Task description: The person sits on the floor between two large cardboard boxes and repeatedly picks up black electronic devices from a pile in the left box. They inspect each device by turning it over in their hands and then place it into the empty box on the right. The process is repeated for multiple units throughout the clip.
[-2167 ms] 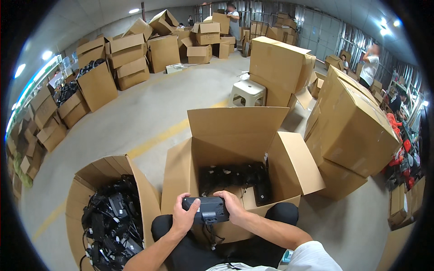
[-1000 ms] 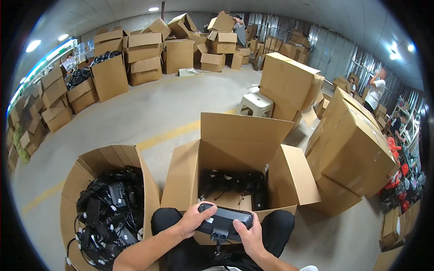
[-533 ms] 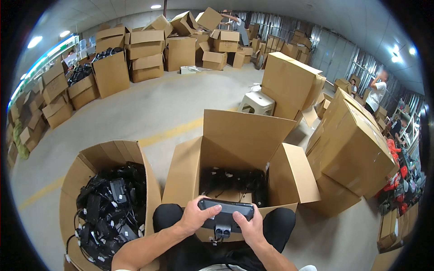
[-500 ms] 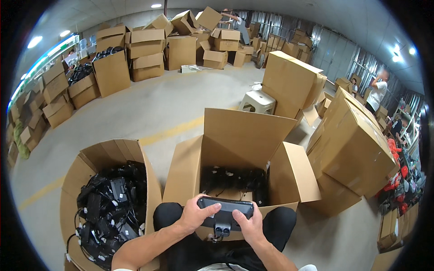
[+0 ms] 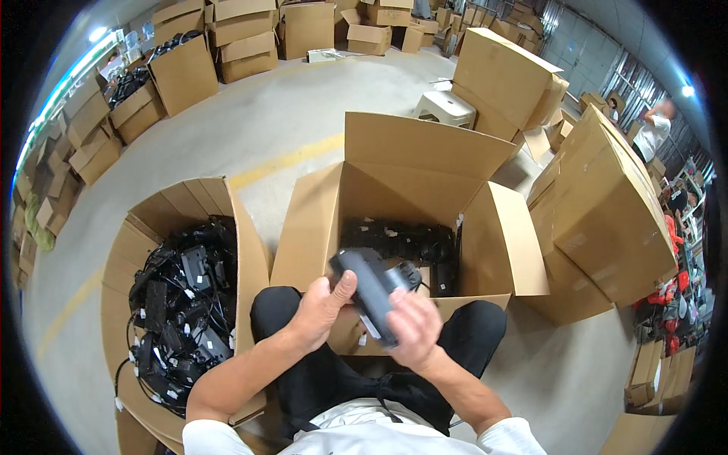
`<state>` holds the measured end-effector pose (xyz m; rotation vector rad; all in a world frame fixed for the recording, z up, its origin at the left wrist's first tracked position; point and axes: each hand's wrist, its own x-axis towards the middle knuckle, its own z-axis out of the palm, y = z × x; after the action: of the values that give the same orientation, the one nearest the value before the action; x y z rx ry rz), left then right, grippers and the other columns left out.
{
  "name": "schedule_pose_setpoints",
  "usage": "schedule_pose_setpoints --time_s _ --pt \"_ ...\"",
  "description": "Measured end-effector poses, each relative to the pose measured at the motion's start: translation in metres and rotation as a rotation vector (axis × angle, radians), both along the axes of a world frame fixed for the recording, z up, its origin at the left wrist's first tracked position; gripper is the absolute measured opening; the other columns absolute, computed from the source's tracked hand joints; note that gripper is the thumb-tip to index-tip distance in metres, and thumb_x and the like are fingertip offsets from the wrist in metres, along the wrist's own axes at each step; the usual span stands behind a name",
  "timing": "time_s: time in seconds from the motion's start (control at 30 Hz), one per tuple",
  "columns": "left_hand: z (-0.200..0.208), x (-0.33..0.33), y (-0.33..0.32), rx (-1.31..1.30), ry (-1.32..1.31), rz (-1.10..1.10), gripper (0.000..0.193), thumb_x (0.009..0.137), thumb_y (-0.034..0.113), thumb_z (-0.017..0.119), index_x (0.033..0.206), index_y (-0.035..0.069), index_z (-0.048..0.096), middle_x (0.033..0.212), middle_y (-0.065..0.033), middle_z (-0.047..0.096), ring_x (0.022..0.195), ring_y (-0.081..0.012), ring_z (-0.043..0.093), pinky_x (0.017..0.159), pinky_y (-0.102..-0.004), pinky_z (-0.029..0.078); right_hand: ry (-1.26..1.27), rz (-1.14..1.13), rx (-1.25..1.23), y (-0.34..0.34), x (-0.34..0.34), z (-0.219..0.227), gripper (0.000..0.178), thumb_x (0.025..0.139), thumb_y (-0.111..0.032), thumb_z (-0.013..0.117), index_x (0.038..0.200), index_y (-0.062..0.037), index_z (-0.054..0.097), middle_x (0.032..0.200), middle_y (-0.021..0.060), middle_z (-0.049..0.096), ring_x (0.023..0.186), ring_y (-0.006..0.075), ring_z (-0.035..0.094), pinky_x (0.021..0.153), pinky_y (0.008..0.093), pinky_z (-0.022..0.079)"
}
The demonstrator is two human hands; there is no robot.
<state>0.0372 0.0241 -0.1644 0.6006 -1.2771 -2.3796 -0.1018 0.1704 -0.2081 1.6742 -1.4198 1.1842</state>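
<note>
1. The gadget point(image 5: 369, 292) was black and tilted, up in the air above the gap between the knees point(image 5: 484, 326), just in front of the open box point(image 5: 409, 182).
2. The left hand point(image 5: 320, 309) gripped its left side, with the thumb on it.
3. The right hand point(image 5: 415, 330) held its near end, but those fingers were blurry.
4. Black things point(image 5: 394, 239) lay inside the open box.
5. The left box point(image 5: 252, 265) held a pile of black parts point(image 5: 193, 303).
6. A white stool point(image 5: 449, 108) stood behind the open box.
</note>
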Motion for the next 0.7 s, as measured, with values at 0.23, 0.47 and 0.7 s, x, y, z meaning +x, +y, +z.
schedule_pose_setpoints --time_s 0.23,0.47,0.7 --pt "-0.006 0.005 -0.011 -0.539 -0.111 0.116 0.042 0.092 0.027 0.075 0.120 -0.002 0.062 0.106 -0.0074 0.069 0.096 -0.0144 0.065 0.089 -0.0329 0.054 -0.308 0.241 0.378 0.019 0.024 0.011 0.044 0.076 -0.021 0.087 0.111 -0.0027 0.069 0.116 0.0202 0.070 0.112 0.0336 0.068 0.092 0.0451 0.055" --pt "0.005 0.003 0.003 -0.601 -0.042 -0.209 0.063 0.086 0.021 0.082 0.136 -0.001 0.052 0.119 -0.0089 0.065 0.108 -0.0149 0.062 0.096 -0.0313 0.051 -0.983 0.437 0.725 -0.007 -0.032 0.055 0.056 0.088 -0.030 0.080 0.129 0.0016 0.059 0.116 0.0154 0.067 0.112 0.0268 0.063 0.101 0.0369 0.048" --pt "-0.005 0.003 0.003 -0.814 -0.008 -0.214 0.068 0.081 0.011 0.081 0.139 -0.003 0.049 0.120 -0.0149 0.066 0.109 -0.0195 0.064 0.097 -0.0332 0.052 -1.007 0.551 0.615 0.000 -0.031 0.029 0.060 0.084 -0.028 0.084 0.130 0.0016 0.060 0.126 0.0145 0.062 0.118 0.0254 0.059 0.103 0.0365 0.047"
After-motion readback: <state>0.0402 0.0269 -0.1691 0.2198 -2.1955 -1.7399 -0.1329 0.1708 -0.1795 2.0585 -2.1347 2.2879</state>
